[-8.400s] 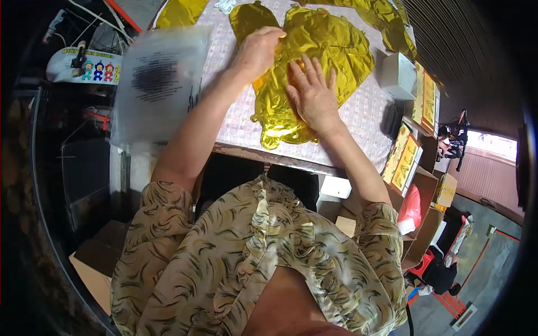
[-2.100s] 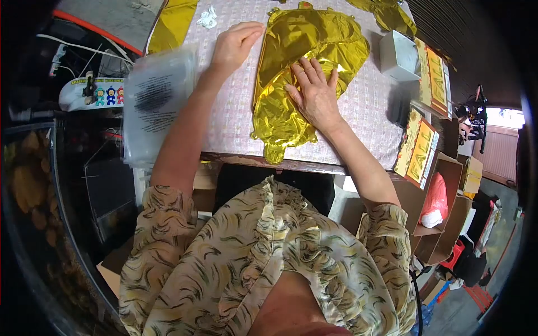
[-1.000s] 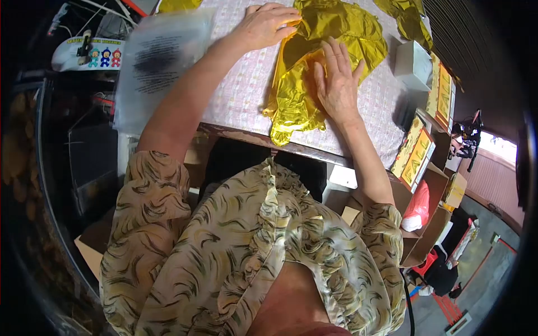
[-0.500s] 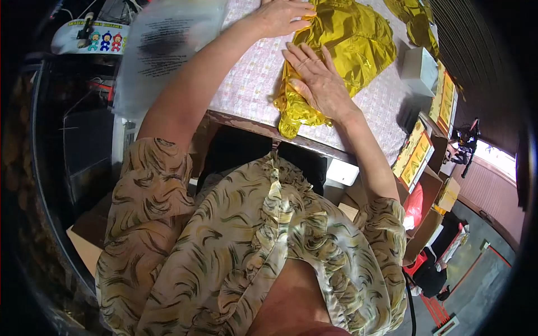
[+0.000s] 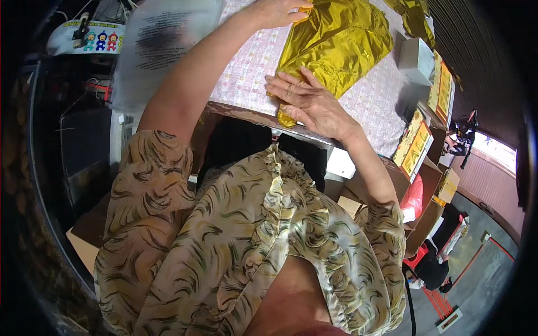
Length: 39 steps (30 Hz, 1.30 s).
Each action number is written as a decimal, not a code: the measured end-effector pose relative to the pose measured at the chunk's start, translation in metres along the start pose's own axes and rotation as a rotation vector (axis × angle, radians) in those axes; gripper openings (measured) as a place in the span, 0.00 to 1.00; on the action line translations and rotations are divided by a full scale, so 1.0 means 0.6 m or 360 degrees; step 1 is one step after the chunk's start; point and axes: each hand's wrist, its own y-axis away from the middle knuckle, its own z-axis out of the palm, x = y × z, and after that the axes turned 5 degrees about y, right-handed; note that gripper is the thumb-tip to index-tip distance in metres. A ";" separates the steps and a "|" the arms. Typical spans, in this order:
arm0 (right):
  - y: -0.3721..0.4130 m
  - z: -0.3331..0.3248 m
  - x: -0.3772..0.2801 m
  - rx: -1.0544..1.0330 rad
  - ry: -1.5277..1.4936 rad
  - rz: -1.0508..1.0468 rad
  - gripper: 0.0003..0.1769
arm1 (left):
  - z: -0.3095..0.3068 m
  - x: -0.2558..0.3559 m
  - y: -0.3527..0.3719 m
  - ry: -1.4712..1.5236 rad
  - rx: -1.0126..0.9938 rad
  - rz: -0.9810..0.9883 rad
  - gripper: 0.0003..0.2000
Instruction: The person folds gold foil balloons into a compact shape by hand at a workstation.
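Observation:
A shiny gold foil piece (image 5: 336,50), which looks like a flat, deflated balloon, lies across the table with its rounded narrow end by the front edge. At its upper left edge, my left hand (image 5: 277,12) is closed with the fingertips pinching the foil; the top of this hand is cut off by the frame. A small orange bit shows at those fingertips. My right hand (image 5: 316,106) rests flat over the narrow end, fingers spread, covering part of the foil.
A pink-and-white checked cloth covers the table (image 5: 252,73). Clear plastic sheeting with print (image 5: 168,50) hangs at the left. On the right stand a white box (image 5: 416,60), a card reading FALL (image 5: 416,147) and more gold foil (image 5: 416,22).
My right hand has slid toward me and left, down to the narrow end of the foil. The foil there is flatter and smoother. My left hand has moved slightly up.

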 end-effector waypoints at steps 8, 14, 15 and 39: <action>-0.029 -0.009 0.052 0.0455 0.0303 0.0270 0.29 | 0.041 -0.043 -0.008 0.0164 -0.0004 0.0052 0.18; -0.029 0.030 0.059 0.0310 0.0474 0.0210 0.32 | 0.033 -0.046 -0.012 0.0156 -0.0038 0.0025 0.18; -0.031 0.029 0.059 0.0301 0.0484 0.0209 0.32 | 0.025 -0.044 -0.013 0.0253 -0.0091 -0.0024 0.18; -0.031 0.021 0.058 0.0276 0.0342 0.0186 0.37 | 0.098 0.036 -0.097 -0.0140 -0.0667 0.0032 0.30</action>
